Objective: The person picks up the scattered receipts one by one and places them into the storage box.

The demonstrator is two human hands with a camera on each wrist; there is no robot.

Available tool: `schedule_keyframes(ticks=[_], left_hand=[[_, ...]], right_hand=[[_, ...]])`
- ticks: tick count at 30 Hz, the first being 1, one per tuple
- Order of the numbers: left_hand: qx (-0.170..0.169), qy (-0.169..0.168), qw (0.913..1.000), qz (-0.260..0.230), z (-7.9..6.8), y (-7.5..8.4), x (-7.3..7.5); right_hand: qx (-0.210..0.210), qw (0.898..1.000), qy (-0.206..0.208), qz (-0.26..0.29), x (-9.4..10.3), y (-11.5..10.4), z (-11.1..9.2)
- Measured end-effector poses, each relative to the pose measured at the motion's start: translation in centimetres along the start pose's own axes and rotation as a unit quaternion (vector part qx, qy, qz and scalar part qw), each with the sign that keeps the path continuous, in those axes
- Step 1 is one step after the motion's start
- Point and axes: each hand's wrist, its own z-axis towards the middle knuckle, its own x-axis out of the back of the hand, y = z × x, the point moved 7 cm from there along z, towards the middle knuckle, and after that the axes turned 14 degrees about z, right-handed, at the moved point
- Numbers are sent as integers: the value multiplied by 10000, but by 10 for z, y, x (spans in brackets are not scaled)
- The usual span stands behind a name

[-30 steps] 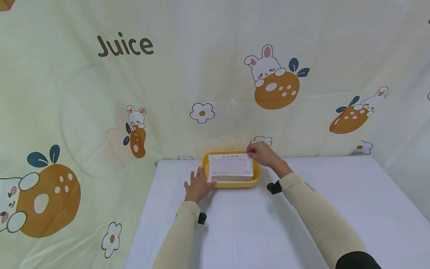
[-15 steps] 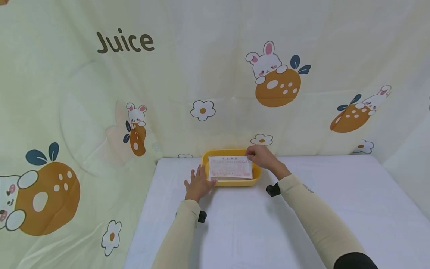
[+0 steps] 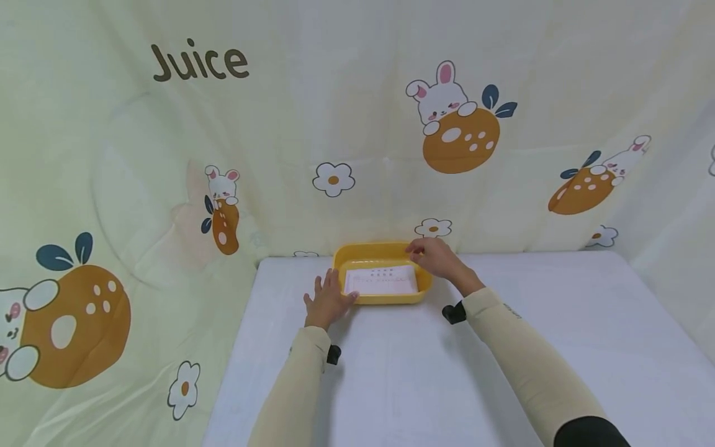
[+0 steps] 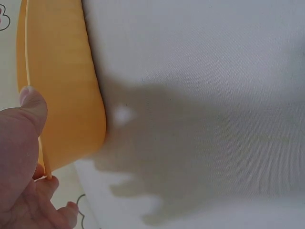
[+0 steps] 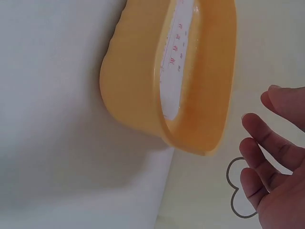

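A yellow plastic tray (image 3: 365,299) stands at the back edge of the table. In it lie white paper slips (image 3: 382,284) with red and dark print, one overlapping another. My left hand (image 3: 326,300) holds the tray's front left corner. In the left wrist view its thumb (image 4: 34,106) lies against the outside of the front wall, with fingertips at the rim of the left end. Over the tray's back right corner is my right hand (image 3: 434,256), its fingers loosely bent with nothing between them. The right wrist view shows this hand (image 5: 281,157) apart from the tray.
A white cloth covers the table (image 3: 391,372). Right behind the tray hangs a pale curtain (image 3: 368,124) printed with rabbits, oranges and flowers. Black wrist cameras (image 3: 454,313) sit under both sleeves.
The paper slip that my right fingers pinched by its corner has dropped into the tray, and those fingers have let go. My left hand stays at the tray's corner. The head view has tilted slightly.
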Motion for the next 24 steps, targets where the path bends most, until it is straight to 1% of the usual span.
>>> schedule_keyframes(ticks=[5, 10, 13, 17, 19, 21, 24], left_hand=[[-17, -62, 10000, 49, -1, 0, 0], [-56, -42, 9999, 115, -1, -2, 3], [-68, -183, 9993, 322, 3, -5, 5], [-35, -288, 9973, 676, 6, -9, 7], [-24, -147, 9967, 804, 5, -11, 9], [-13, 66, 9960, 891, 5, -14, 9], [-51, 544, 9929, 1058, 6, -21, 6]], right_hand=[[-126, 9999, 50, 91, -1, 6, -5], [62, 9997, 185, 149, -3, 8, -9], [163, 9993, 281, 174, -5, 9, -11], [-87, 9993, 346, 95, -10, 16, -15], [-278, 9989, 377, -34, -14, 21, -19], [-382, 9982, 416, -187, -19, 25, -24], [-470, 9972, 444, -370, -28, 31, -33]])
